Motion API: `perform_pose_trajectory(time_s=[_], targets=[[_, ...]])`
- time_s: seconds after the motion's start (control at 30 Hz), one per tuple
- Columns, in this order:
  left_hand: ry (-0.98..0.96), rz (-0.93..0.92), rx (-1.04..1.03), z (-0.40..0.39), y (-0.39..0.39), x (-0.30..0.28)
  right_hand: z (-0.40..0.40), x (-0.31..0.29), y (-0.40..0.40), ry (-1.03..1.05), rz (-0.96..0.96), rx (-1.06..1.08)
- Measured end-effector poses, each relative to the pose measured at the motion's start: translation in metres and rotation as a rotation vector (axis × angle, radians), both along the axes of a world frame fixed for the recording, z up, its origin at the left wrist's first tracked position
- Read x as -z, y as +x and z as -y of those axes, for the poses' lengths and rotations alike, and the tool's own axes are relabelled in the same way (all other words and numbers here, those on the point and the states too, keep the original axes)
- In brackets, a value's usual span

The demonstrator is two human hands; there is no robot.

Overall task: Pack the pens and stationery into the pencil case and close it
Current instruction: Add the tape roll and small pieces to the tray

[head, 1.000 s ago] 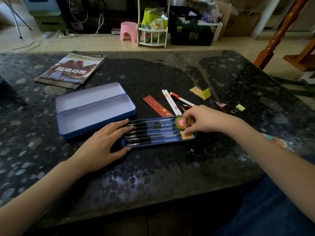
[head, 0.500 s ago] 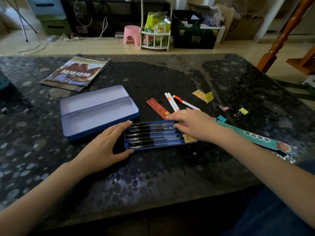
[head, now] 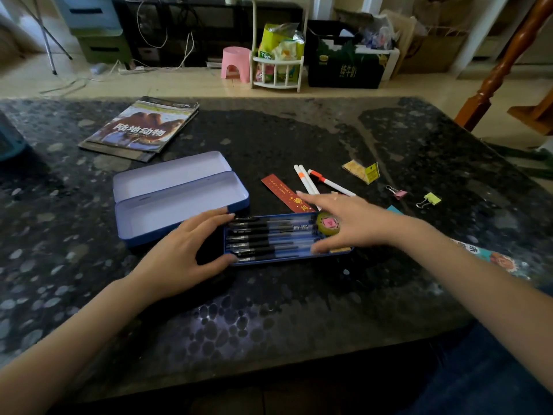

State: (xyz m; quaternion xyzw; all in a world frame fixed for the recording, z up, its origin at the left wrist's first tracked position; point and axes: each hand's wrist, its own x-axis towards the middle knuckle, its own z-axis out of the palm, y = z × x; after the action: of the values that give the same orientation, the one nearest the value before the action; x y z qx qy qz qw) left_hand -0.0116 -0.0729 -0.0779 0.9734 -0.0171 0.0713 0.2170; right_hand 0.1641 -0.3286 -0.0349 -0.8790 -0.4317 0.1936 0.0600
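1. A blue metal pencil case (head: 179, 202) lies open on the dark speckled tabletop (head: 269, 310), its pale lid folded back and its deep half bare inside.
2. Just in front of the case, to its right, sits a shallow blue tray (head: 287, 259) holding a row of black pens (head: 260, 241) laid side by side, caps to the left.
3. A round green tape roll with a pink centre (head: 328, 226) rests at the tray's right end; a small tan eraser (head: 339, 250) shows at its near right corner.
4. The left hand (head: 185, 256) rests on the tabletop with its grip released, straight fingers and thumb touching the tray's left end.
5. The right hand (head: 344, 223) is spread over the tray's right end, grip released and grasping nothing, the forefinger pointing toward a red ruler (head: 287, 193).
6. Beyond the ruler lie two white pens with orange bands (head: 303, 178) and a third white pen with an orange cap (head: 329, 182).
7. Farther right sit a yellow packet (head: 362, 170), a pink binder clip (head: 398, 192) and a yellow binder clip (head: 429, 199), well apart from the tray.
8. A long printed strip (head: 493, 257) lies partly hidden under the right forearm.
9. A magazine (head: 140, 127) lies at the far left of the tabletop.
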Motion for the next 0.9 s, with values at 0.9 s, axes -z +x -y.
perform_pose_trajectory(time_s=[0.9], targets=[[0.155, 0.037, -0.282, -0.037, 0.008, -0.001, 0.037, -0.014, 0.047, 0.034, -0.051, 0.149]])
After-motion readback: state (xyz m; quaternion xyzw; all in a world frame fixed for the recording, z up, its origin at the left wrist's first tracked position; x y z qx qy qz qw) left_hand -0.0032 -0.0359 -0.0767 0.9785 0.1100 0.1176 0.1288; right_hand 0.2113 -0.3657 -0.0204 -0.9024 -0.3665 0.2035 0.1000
